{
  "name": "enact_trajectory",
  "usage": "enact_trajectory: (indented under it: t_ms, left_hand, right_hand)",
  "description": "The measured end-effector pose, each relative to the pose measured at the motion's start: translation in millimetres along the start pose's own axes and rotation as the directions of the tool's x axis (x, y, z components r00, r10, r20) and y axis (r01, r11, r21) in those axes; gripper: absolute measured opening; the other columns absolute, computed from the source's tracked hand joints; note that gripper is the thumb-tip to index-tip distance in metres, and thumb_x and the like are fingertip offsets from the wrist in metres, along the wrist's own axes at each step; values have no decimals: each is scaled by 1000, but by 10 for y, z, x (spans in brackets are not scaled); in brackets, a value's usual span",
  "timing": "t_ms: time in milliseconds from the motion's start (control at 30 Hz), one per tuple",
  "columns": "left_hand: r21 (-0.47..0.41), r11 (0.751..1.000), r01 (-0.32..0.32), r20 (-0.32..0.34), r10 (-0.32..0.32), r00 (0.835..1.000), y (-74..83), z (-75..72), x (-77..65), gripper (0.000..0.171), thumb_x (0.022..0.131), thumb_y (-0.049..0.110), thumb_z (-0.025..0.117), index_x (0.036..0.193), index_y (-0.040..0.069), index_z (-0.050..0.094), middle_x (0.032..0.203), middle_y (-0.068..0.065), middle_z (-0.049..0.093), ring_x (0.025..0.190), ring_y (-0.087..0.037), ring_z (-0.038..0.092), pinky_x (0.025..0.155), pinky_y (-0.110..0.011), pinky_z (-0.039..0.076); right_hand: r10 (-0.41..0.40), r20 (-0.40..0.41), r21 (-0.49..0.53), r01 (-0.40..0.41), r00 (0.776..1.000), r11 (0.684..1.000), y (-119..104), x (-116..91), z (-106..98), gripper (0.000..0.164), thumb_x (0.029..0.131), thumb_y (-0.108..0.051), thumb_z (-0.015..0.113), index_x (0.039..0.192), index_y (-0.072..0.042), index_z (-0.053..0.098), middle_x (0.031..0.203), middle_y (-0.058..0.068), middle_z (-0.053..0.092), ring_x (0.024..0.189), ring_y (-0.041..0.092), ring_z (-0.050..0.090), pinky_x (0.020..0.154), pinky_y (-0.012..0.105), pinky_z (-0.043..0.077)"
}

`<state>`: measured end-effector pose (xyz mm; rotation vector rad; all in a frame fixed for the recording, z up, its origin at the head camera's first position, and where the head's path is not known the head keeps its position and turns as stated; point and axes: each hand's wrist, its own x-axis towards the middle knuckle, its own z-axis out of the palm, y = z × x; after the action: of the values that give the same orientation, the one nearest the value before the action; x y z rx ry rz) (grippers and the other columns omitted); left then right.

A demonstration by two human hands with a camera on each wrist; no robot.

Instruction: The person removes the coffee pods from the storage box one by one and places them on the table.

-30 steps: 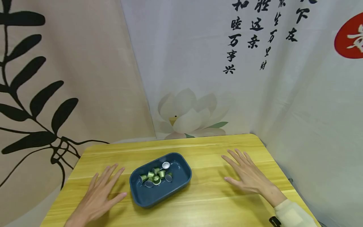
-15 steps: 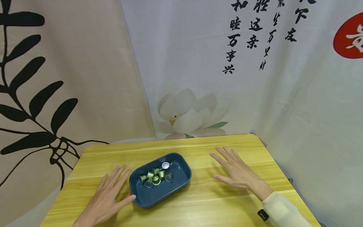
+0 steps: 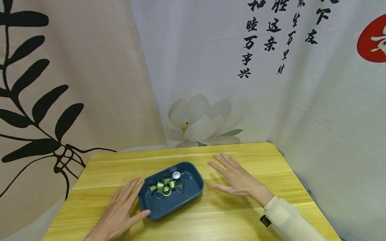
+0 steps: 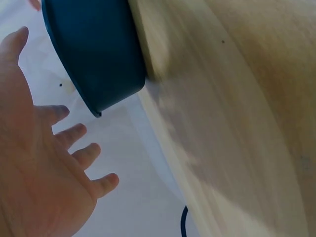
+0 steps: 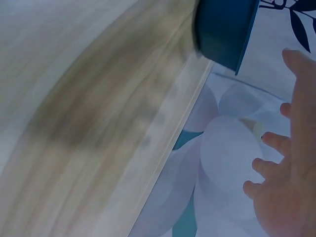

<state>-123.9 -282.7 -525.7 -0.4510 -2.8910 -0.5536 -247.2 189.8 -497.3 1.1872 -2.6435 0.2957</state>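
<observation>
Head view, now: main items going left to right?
Black leafy-branch print → bare left hand → dark-blue, round-cornered rectangular tray → bare right hand → cream-coloured sleeve → red round print with white lettering, cut off by the frame's edge.

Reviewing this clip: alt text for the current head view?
A person's left hand and right hand, both open, flank a blue tray of small green capsules on a wooden table. Printed cloth hangs behind.

Tray [image 3: 161,207] on tbl [image 3: 226,217] btwn L fingers [image 3: 136,192] & R fingers [image 3: 217,168]; pods [image 3: 166,190] inside; cloth [image 3: 205,67] behind tbl.
</observation>
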Motion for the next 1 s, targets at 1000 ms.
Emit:
enact_trajectory:
  t_ms: [1000]
  left_hand:
    - [16,996,88,63,-88,994,28,161,23,108,98,77,73,180,20,32,188,-16,28,170,-53,32,130,-84,29]
  right_hand:
    - [-162,174,90,148,971,985,-574,820,186,82,112,-67,55,180,-28,33,185,10,38,175,38,31,142,59,34]
